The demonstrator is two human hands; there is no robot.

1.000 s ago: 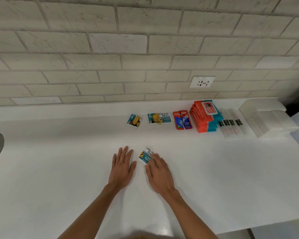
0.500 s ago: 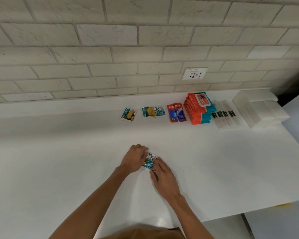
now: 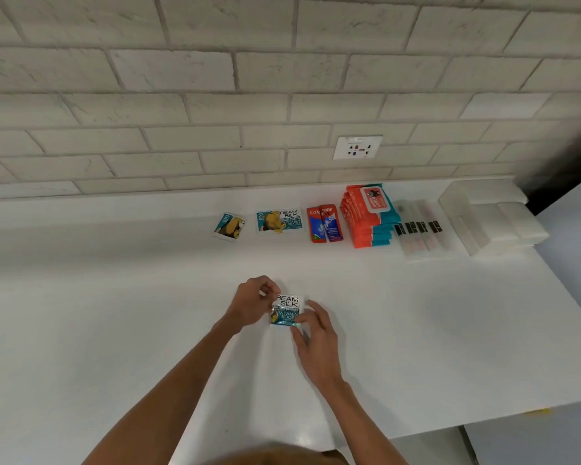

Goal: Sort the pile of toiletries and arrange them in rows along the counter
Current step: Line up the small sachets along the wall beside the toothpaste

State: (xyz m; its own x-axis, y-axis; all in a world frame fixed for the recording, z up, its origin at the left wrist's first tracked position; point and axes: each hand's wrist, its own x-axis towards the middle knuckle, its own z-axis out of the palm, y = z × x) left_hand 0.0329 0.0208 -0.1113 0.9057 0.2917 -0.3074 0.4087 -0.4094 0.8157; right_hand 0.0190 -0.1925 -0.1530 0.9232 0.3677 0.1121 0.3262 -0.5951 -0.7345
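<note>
A white and teal Cream Silk sachet [image 3: 287, 310] is in the middle of the white counter [image 3: 114, 313], held between both hands. My left hand [image 3: 250, 302] pinches its upper left edge with curled fingers. My right hand [image 3: 314, 337] pinches its lower right side. Along the back of the counter runs a row: a small folded sachet [image 3: 229, 226], a flat Cream Silk sachet [image 3: 279, 221], red Colgate sachets [image 3: 325, 223], a stack of orange and teal wipe packs [image 3: 369, 214], clear wrapped toothbrushes [image 3: 416, 229] and white soap bars [image 3: 493, 214].
A brick-tiled wall with a white power socket [image 3: 358, 147] stands behind the row. The counter's front edge [image 3: 450, 426] and right end drop off to a pale floor. A dark gap lies at the far right beside the white bars.
My left hand went from lying flat beside the sachet to pinching its edge. Both hands now hold the sachet, turned upright toward me. The camera has tilted slightly.
</note>
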